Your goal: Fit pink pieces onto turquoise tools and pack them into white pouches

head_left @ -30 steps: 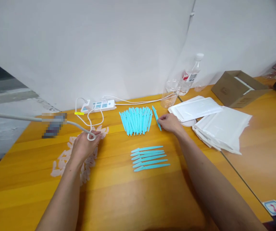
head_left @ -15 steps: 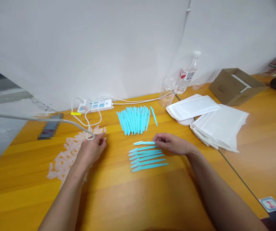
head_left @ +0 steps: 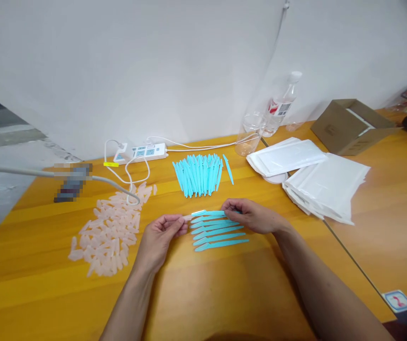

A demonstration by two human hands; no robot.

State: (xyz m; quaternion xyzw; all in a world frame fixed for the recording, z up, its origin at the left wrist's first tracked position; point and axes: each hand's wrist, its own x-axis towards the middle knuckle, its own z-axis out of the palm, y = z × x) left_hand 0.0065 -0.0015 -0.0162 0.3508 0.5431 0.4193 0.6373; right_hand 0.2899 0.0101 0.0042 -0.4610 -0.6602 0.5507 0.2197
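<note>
My left hand (head_left: 161,237) pinches a small translucent blade cap (head_left: 188,218), which meets the blade end of a light-blue eyebrow razor (head_left: 213,213). That razor's handle is gripped between the thumb and fingers of my right hand (head_left: 255,216). Just below it, several more blue razors (head_left: 219,234) lie in a neat row, blade ends to the left. Farther back is a dense bunch of blue razors (head_left: 198,176), with a single razor (head_left: 228,169) apart at its right. A heap of pale pinkish caps (head_left: 107,239) spreads over the table to the left. How far the cap covers the blade I cannot tell.
A power strip (head_left: 148,151) with white cables sits by the wall, and a phone (head_left: 74,182) lies left. A clear cup (head_left: 249,135), a bottle (head_left: 280,106), white packets (head_left: 326,184) and an open cardboard box (head_left: 345,128) stand or lie to the right. A grey cable crosses the caps.
My left hand has moved right from the cap heap, bringing a cap to the razor's blade end. My right hand stays in nearly the same place, holding the razor.
</note>
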